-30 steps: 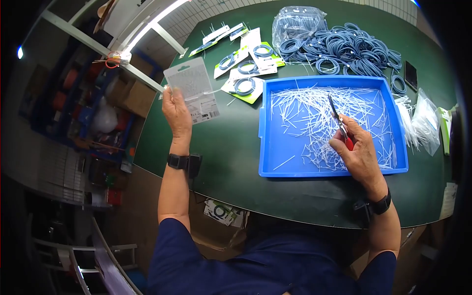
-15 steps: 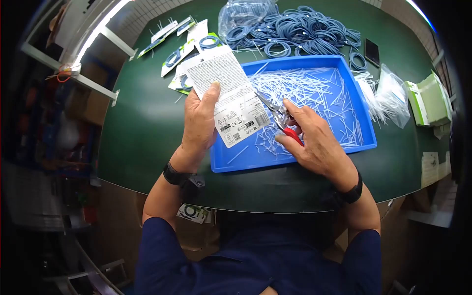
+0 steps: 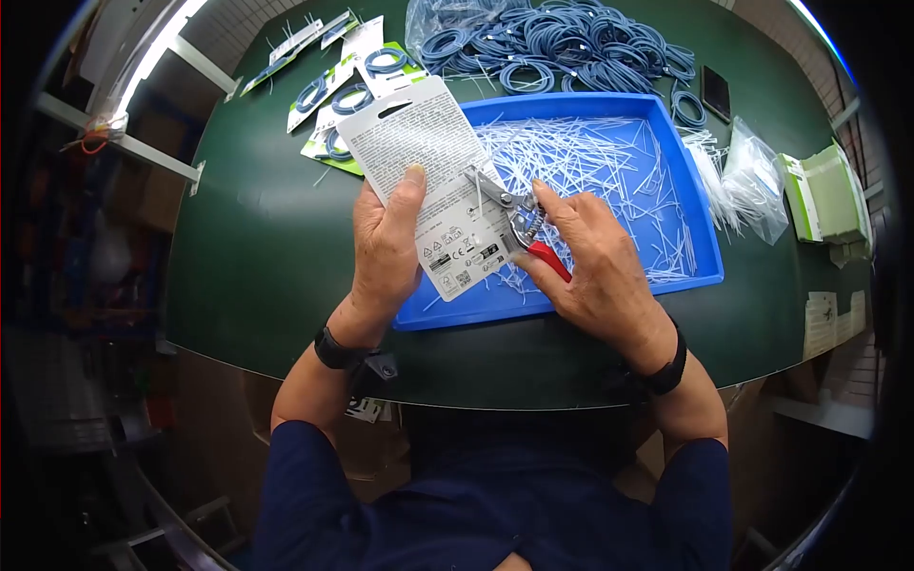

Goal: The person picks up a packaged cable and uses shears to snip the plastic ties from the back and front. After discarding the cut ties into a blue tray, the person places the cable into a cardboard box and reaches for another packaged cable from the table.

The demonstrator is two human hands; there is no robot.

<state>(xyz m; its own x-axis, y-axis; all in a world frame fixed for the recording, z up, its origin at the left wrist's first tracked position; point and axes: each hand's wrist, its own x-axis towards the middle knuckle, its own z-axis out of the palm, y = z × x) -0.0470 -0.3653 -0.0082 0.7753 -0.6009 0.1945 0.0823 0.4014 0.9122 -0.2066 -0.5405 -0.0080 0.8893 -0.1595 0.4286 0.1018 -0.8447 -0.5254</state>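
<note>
My left hand (image 3: 386,238) grips a white printed packaging card (image 3: 414,143) by its left side, thumb on top and text side facing me. In my right hand (image 3: 605,262) is a pair of red-handled snips (image 3: 524,224). Their metal jaws lie over the card's face, at a thin white cable tie (image 3: 479,195) sticking out of it. Below the card and both hands sits a blue tray (image 3: 705,228), scattered with white cut-off tie pieces (image 3: 571,157). The card's far side is hidden.
Coiled blue cables (image 3: 590,48) are heaped at the back beside a clear plastic bag (image 3: 447,19). Carded cables (image 3: 333,90) lie back left. On the right are a phone (image 3: 715,93), a bag of white ties (image 3: 757,181) and a stack of green-edged cards (image 3: 828,195).
The snips have moved left, from the card's right edge onto its face at the white tie. The card has tilted slightly, and the whole view has shifted a little.
</note>
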